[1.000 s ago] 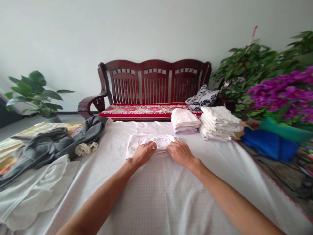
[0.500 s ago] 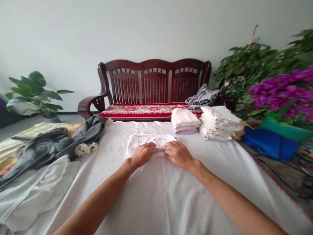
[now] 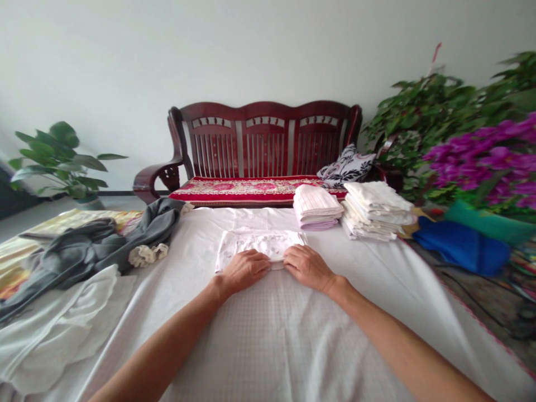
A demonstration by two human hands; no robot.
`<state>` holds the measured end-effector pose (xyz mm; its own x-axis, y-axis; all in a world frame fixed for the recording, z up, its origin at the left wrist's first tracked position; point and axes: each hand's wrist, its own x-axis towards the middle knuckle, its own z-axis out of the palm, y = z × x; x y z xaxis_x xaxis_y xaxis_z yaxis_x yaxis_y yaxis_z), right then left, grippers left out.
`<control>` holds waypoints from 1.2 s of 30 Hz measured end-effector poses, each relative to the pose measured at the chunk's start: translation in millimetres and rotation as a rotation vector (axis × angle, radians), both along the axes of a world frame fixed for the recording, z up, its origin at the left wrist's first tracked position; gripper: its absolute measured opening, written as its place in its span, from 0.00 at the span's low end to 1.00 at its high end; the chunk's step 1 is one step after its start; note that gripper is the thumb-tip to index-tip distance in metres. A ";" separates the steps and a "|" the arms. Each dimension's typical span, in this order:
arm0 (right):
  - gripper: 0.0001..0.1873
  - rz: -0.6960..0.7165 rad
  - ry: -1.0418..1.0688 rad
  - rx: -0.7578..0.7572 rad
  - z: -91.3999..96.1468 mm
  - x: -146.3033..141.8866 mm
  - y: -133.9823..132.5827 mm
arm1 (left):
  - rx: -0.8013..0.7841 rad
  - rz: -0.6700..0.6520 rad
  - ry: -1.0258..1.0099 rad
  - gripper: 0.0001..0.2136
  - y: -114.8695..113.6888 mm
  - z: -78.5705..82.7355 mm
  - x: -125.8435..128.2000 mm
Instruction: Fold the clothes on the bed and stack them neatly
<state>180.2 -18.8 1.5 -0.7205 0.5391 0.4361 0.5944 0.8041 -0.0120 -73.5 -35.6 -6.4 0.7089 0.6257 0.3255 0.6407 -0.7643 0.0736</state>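
A folded white cloth (image 3: 262, 241) with a small scattered print lies flat in the middle of the white-covered surface. My left hand (image 3: 247, 267) has its fingers bent over the near edge, left of centre. On the same edge, a short gap to the right, my right hand (image 3: 307, 263) is curled in the same way. Both thumbs are mostly hidden, and the fingers press together on the fabric. Beyond my right hand stands a stack of folded pink and lilac cloths (image 3: 317, 207). Beside it is a taller stack of folded white cloths (image 3: 374, 211).
Dark grey clothing (image 3: 96, 245), a cream scrunchie (image 3: 146, 255) and a sheer white garment (image 3: 62, 329) lie at the left. A wooden bench (image 3: 263, 139) with a patterned cushion (image 3: 347, 166) stands behind. Purple flowers (image 3: 489, 156) and a blue bag (image 3: 463, 245) are at the right.
Both hands have slid slightly down to the cloth's near edge, and more of its printed top shows. The raised fold between the fingers now lies flatter. The stacks stay put.
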 end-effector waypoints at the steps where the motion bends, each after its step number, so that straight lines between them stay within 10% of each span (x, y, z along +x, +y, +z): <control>1: 0.04 -0.021 0.015 -0.016 0.4 1.5 0.8 | 0.010 -0.007 0.009 0.13 -0.8 0.6 -0.6; 36: 0.07 -0.121 -0.080 0.173 -4.2 4.1 4.2 | 0.080 0.194 0.085 0.07 3.1 -4.7 23.3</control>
